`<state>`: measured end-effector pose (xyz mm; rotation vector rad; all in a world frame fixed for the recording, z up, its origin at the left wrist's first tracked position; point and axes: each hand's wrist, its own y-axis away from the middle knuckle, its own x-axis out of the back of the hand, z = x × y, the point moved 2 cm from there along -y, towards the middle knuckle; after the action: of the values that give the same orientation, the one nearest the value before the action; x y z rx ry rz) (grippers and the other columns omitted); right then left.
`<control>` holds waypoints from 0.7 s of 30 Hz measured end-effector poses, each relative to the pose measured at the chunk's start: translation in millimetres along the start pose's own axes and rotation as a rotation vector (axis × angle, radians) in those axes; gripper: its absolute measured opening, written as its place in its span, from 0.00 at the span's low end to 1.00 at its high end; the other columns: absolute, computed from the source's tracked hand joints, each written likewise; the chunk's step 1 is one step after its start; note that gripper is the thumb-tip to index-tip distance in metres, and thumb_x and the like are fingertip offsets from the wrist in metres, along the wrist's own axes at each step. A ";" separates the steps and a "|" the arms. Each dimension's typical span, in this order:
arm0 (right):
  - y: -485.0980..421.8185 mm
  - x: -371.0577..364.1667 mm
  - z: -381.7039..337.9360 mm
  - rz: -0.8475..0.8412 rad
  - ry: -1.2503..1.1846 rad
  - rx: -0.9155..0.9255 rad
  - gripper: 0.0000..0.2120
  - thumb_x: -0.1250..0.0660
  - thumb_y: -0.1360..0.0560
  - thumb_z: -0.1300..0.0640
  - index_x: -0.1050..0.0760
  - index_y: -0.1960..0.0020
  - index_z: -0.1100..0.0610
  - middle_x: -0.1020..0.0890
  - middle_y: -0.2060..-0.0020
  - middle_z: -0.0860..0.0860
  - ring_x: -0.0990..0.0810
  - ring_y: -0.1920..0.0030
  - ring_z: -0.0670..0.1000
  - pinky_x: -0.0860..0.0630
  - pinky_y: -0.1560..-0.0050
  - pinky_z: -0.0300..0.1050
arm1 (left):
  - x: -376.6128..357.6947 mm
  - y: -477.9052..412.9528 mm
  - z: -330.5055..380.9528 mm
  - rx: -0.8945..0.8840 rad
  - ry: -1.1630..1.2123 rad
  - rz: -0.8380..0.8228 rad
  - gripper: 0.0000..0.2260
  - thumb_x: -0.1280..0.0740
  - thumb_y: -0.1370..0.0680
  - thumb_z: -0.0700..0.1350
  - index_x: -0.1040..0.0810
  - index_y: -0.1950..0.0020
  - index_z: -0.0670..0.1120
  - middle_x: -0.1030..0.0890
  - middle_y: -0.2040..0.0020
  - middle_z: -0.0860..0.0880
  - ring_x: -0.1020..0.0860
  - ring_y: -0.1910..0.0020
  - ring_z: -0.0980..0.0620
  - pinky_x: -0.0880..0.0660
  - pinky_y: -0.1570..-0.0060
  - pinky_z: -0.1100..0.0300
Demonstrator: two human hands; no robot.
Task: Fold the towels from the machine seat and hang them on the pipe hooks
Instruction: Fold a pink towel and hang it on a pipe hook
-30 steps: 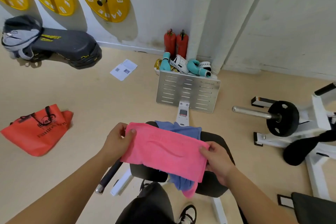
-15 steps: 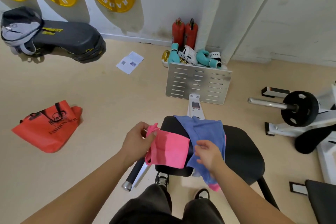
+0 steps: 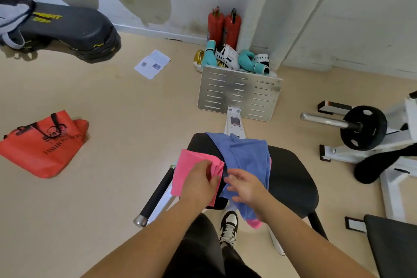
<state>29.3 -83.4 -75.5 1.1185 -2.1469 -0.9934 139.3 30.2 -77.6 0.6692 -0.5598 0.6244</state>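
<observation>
A folded pink towel hangs at the left edge of the black machine seat, held by my left hand, whose fingers pinch its right side. My right hand hovers with fingers spread just right of it, over the edge of a blue towel that is draped across the seat. A second pink towel peeks out below the blue one. A white wrapped pipe runs up the wall corner; no hooks are in view.
A black handle bar sticks out left of the seat. A metal footplate, boxing gloves and two red extinguishers sit ahead. An orange bag lies at the left; a barbell plate stands at the right.
The pink towel went from spread between both hands to folded in half. My right hand let go of it, and my left hand alone keeps it beside the seat.
</observation>
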 end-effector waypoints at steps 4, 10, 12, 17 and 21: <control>-3.5 -8.3 -5.7 -0.028 0.002 -0.002 0.10 0.37 0.16 0.58 0.25 0.36 0.50 0.19 0.46 0.49 0.20 0.42 0.54 0.21 0.48 0.46 | -3.8 9.0 -7.0 -0.048 0.096 -0.118 0.06 0.37 0.20 0.41 0.24 0.46 0.50 0.20 0.55 0.50 0.20 0.58 0.49 0.20 0.55 0.54; -10.3 -22.1 -15.3 0.138 0.199 0.141 0.20 0.28 0.22 0.56 0.28 0.33 0.59 0.20 0.57 0.49 0.22 0.57 0.46 0.25 0.56 0.36 | 31.9 15.4 -45.8 0.099 0.100 0.110 0.18 0.34 0.20 0.46 0.27 0.30 0.51 0.24 0.38 0.54 0.23 0.42 0.56 0.25 0.44 0.60; -17.2 -27.7 -18.9 0.205 0.308 0.205 0.26 0.28 0.22 0.55 0.32 0.28 0.58 0.22 0.60 0.50 0.23 0.60 0.45 0.28 0.60 0.34 | 38.1 6.1 -67.0 0.203 0.017 0.149 0.23 0.30 0.25 0.52 0.28 0.31 0.50 0.25 0.40 0.52 0.23 0.43 0.51 0.23 0.47 0.56; -40.4 -29.3 -24.7 0.265 0.801 0.373 0.24 0.34 0.20 0.51 0.33 0.25 0.52 0.26 0.34 0.52 0.22 0.39 0.54 0.22 0.43 0.50 | 32.5 -13.4 -80.3 0.294 0.070 0.048 0.15 0.26 0.26 0.54 0.27 0.46 0.51 0.23 0.56 0.57 0.24 0.60 0.57 0.30 0.66 0.63; -46.0 -30.9 -39.2 0.225 1.029 0.358 0.28 0.35 0.22 0.53 0.35 0.23 0.50 0.27 0.30 0.51 0.26 0.32 0.54 0.21 0.40 0.51 | 44.2 -18.7 -75.4 0.170 0.079 0.043 0.07 0.30 0.24 0.49 0.25 0.49 0.52 0.21 0.55 0.54 0.23 0.58 0.52 0.31 0.63 0.63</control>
<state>94.8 -89.7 -92.1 1.1453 -1.5273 0.1232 202.3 86.9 -105.6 0.7898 -0.4516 0.7415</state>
